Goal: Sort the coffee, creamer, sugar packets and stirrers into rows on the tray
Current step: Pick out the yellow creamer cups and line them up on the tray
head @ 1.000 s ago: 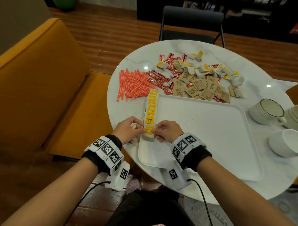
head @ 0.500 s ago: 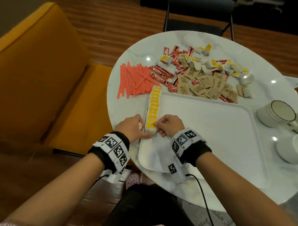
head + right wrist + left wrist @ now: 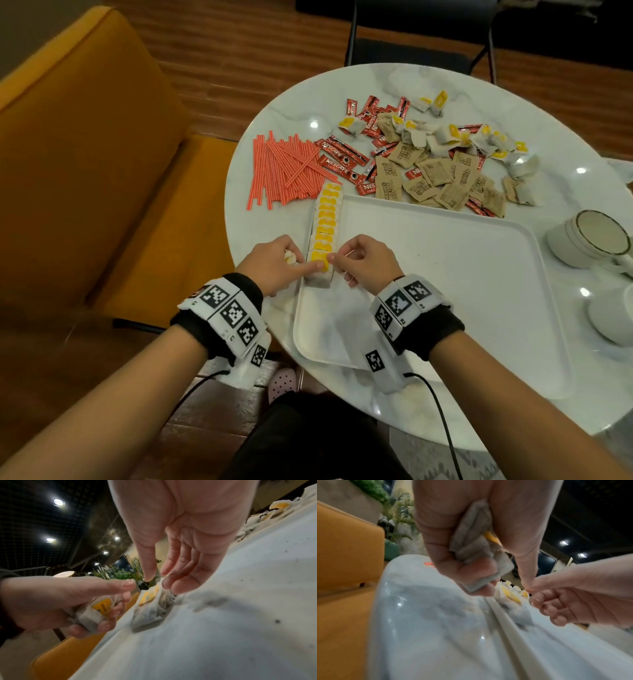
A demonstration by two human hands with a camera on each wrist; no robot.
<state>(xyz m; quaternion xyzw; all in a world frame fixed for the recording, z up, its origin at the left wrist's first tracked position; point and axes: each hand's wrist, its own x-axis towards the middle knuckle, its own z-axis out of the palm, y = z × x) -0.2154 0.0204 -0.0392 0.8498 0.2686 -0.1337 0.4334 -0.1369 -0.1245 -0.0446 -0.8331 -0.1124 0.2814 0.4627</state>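
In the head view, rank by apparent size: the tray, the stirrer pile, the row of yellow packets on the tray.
1. tray, largest by far.
2. stirrer pile.
3. row of yellow packets, a narrow strip, smallest.

A row of white creamer packets (image 3: 324,229) with yellow labels runs overlapped along the left rim of the white tray (image 3: 445,274), leading away from the fingertips that meet on its nearest packet (image 3: 320,272). A few spare creamer packets (image 3: 96,612) sit bunched in the curled left fingers, just left of that contact point. Beyond the far end of the row, orange stirrers (image 3: 287,169) lie roughly parallel on the table; to their right spreads a mixed heap of red coffee sticks (image 3: 337,164), brown sugar packets (image 3: 435,178) and loose creamer packets (image 3: 452,135).
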